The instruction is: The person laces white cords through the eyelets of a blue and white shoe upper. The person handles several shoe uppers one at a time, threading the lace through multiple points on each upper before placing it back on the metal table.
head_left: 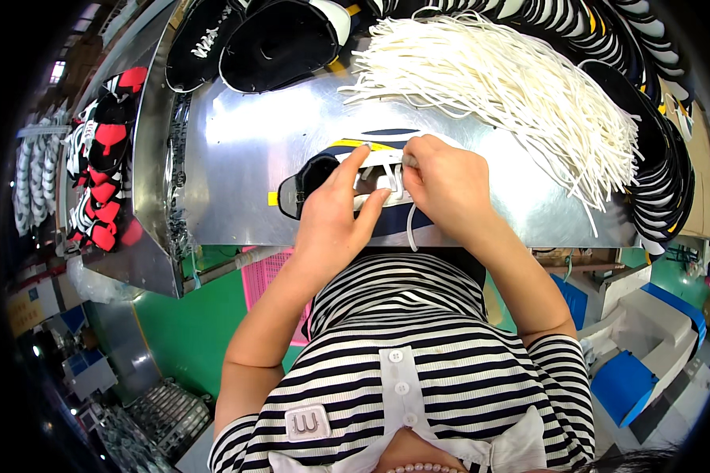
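On the metal tabletop in front of me lies a dark shoe upper [317,169] with white and yellow parts. Its heel end points left, and a white shoelace [411,229] runs through the eyelets and trails over the near side. My left hand [331,217] grips the upper across its lacing opening, forefinger on the far flap and thumb on the near flap. Over the toe half, my right hand [451,183] is closed in a pinch on the shoelace. The fingertips of that hand partly hide the lace and the front of the upper.
A big heap of loose white laces [489,87] covers the back right. Stacked black-and-white uppers [655,189] curve around it. More black uppers [280,47] lie at the back left. Red-and-black pieces [106,158] sit beyond the table's left edge; a pink basket [262,277] stands below.
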Demonstrator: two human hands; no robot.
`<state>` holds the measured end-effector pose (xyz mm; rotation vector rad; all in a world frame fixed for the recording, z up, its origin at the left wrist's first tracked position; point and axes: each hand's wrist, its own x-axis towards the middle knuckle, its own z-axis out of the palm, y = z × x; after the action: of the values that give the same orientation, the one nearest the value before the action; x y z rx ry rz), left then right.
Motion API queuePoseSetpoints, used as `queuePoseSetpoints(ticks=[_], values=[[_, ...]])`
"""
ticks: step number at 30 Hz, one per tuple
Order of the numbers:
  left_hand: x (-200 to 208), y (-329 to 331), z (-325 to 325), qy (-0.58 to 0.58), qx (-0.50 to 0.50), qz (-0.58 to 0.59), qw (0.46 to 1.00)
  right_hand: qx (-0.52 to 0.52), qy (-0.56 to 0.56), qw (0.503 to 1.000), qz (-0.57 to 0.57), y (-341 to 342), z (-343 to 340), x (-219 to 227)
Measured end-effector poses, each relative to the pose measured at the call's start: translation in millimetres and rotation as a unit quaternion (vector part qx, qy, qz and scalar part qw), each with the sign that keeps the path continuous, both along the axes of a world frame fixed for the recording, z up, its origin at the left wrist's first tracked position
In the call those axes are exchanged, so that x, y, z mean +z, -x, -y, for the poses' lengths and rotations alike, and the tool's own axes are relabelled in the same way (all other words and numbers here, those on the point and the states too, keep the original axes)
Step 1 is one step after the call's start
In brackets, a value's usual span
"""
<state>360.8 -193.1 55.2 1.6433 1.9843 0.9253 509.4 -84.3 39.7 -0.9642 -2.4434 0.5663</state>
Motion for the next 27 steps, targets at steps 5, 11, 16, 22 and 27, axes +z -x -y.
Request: queuePoseSetpoints(ticks=[5,11,16,22,27], values=[[-4,-2,2,0.014,0.029,0.027,0.999,0.043,0.013,0.998,0.045,0,-6,1],[-9,-2,2,0.015,0.038,0.006,0.999,-0.004,0.044,0.995,-0.089,1,0,-15],[-7,-3,-1,0.009,0.056,0.018,0.998,-0.081,0.089,0.964,-0.237,0,8,-36],[5,-1,9,-0.011,0.020,-0.031,0.999,-0.067,0.200,0.942,-0.260,-5,0,-32],[8,-16,-2,-0.034,-0.044,-0.164,0.985,-0.089,0.377,0.817,-0.428,-16,-7,-19]])
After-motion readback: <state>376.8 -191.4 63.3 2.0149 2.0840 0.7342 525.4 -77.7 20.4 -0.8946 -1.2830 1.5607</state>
